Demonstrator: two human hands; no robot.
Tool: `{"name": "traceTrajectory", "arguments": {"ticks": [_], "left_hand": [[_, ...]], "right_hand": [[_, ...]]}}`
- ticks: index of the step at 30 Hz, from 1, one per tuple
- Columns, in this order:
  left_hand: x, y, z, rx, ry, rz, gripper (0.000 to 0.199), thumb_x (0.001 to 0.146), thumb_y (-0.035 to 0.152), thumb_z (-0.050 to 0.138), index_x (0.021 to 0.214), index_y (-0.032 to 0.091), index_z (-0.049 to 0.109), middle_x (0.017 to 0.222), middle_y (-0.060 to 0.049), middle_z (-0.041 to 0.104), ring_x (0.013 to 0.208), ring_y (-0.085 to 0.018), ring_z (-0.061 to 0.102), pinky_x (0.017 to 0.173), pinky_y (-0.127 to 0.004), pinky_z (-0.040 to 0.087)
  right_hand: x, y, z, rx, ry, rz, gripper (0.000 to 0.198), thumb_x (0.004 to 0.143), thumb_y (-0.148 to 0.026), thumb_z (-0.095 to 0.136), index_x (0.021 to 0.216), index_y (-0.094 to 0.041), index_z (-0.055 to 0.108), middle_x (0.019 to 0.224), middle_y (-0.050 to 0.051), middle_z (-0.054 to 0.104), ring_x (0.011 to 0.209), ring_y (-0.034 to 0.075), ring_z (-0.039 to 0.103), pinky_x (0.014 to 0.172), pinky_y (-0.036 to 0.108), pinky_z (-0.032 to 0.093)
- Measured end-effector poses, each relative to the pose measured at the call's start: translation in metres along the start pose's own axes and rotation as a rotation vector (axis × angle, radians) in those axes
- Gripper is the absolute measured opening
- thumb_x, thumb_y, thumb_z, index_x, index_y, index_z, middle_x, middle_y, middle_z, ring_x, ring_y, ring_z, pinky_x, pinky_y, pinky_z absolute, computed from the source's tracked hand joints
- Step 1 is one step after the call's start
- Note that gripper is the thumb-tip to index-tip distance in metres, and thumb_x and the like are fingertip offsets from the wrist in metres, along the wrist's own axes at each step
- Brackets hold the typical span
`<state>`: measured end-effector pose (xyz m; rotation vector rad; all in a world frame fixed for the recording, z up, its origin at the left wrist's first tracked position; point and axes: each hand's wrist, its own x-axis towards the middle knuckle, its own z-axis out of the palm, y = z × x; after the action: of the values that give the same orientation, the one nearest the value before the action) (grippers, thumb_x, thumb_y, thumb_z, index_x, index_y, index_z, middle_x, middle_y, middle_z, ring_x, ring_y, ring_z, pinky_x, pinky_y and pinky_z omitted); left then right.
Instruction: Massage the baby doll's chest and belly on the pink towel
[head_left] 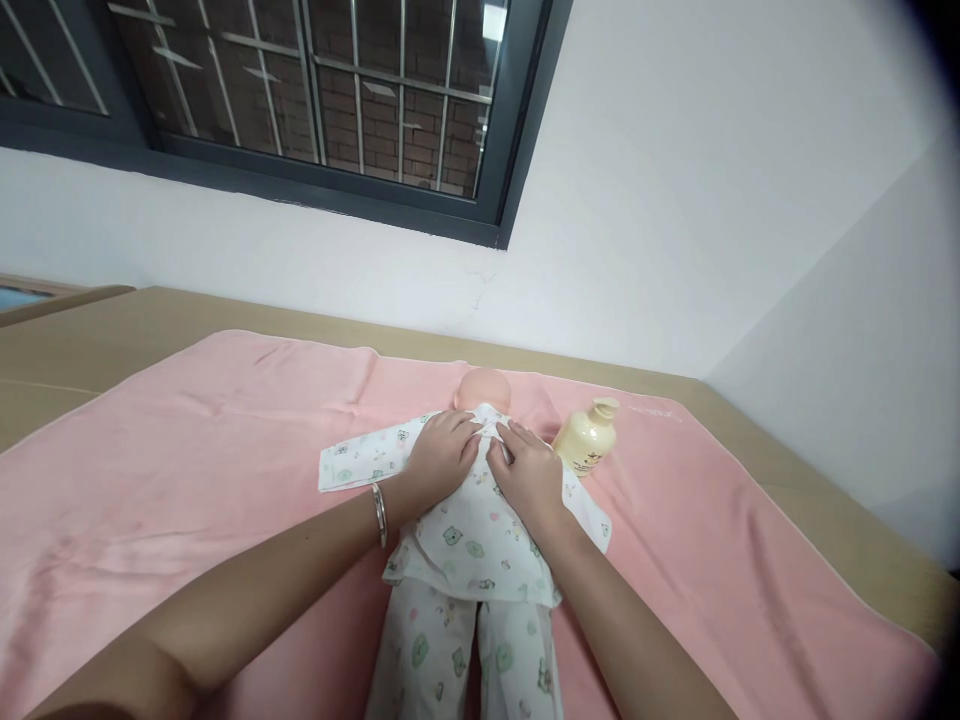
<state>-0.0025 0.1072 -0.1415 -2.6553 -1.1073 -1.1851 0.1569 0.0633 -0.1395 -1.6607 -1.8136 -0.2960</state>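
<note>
A baby doll (484,387) lies on its back, its bald head toward the wall. It wears a white shirt (480,545) and matching trousers (427,650), both printed with small green and pink figures. At the upper chest, just below the collar, my left hand (444,452) has its fingers and thumb closed on the shirt cloth. Opposite it, my right hand (529,475) grips the shirt's other side, fingers bent and thumb close to the middle. The fingertips of both hands almost meet; the fastening between them is too small to make out.
Beside the doll's right-hand side in view stands a pale yellow pump bottle (587,437). A pink blanket (247,440) covers much of the tan padded surface (90,340). Behind are a white wall (637,200) and a dark-framed window (517,120) with bars.
</note>
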Motion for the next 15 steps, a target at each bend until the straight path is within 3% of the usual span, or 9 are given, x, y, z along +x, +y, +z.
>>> {"name": "traceTrajectory", "arguments": {"ticks": [7, 15], "left_hand": [[-0.0021, 0.0063, -0.0013, 0.064, 0.066, -0.074, 0.017, 0.095, 0.021, 0.041, 0.088, 0.019, 0.057, 0.091, -0.008, 0.064, 0.090, -0.024, 0.059, 0.082, -0.040, 0.050], [-0.0025, 0.0064, 0.0004, 0.078, 0.051, -0.156, 0.016, 0.093, 0.024, 0.044, 0.100, 0.020, 0.057, 0.100, -0.009, 0.066, 0.100, -0.026, 0.060, 0.090, -0.043, 0.049]], "right_hand": [[-0.0011, -0.0050, -0.0038, -0.022, -0.007, 0.101, 0.033, 0.091, -0.033, 0.048, 0.113, -0.024, 0.071, 0.121, 0.006, 0.069, 0.116, 0.023, 0.062, 0.092, 0.033, 0.048], [0.0030, -0.0053, -0.0076, 0.002, -0.097, 0.106, 0.039, 0.092, -0.032, 0.045, 0.124, -0.020, 0.064, 0.129, 0.009, 0.063, 0.127, 0.026, 0.053, 0.104, 0.039, 0.040]]}}
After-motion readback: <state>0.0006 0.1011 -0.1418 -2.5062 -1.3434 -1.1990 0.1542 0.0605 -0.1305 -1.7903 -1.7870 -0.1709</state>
